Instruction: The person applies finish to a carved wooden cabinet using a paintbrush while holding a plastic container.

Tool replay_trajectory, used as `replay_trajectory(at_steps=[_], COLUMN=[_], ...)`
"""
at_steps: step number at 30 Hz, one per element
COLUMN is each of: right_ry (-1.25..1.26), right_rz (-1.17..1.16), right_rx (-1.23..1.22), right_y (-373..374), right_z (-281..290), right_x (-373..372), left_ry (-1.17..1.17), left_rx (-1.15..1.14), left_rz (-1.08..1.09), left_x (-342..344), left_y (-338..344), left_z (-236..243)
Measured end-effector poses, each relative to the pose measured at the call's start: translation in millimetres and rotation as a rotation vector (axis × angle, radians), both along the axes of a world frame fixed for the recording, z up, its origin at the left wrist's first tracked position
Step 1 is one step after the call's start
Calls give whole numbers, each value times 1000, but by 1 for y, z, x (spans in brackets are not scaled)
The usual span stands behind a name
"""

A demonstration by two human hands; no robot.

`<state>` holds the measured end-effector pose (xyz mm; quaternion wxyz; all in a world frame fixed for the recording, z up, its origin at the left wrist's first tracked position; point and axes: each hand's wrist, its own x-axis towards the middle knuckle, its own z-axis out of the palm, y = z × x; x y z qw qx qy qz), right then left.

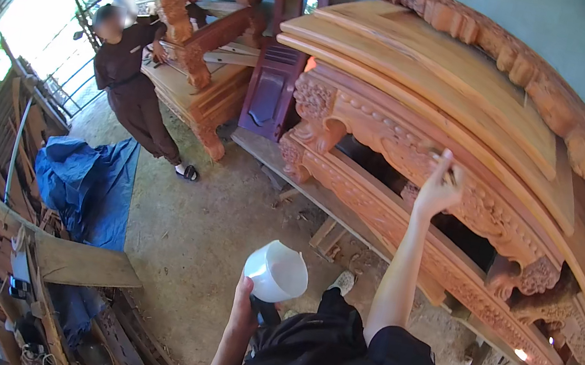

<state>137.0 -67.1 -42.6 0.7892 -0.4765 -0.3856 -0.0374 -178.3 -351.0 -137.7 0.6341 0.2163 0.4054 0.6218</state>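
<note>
My left hand [246, 305] grasps white cup [276, 272] before my body, likely to keep it handy. My right hand [439, 189], curled, at carved furniture [393, 137]; can't tell if pinching anything small. Furniture raised on timber supports [329, 236], seemingly to clear floor [199, 229].

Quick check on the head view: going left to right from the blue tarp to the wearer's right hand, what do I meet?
Blue tarp → standing person's black sandal → white cup, held in the left hand → right hand, at the carved wood.
</note>
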Motion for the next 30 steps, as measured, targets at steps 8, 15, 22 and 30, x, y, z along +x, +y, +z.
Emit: replay_trajectory(at_steps=[8,15,22,30], right_ry=[163,-27,-223,-209], right_rz=[96,-221,-465,-298], right_rx=[-146,-15,-144,-73], right_y=[18,40,23,38], right_z=[3,-5,21,16], right_x=[8,11,-5,-22], left_ry=[-105,-116,-100,-74], left_rx=[-26,6,3,-14], left_rz=[1,21,40,60], left_x=[-20,-33,-48,-61], left_y=[-9,-19,-34,-42], left_z=[-8,-4,-12,-13])
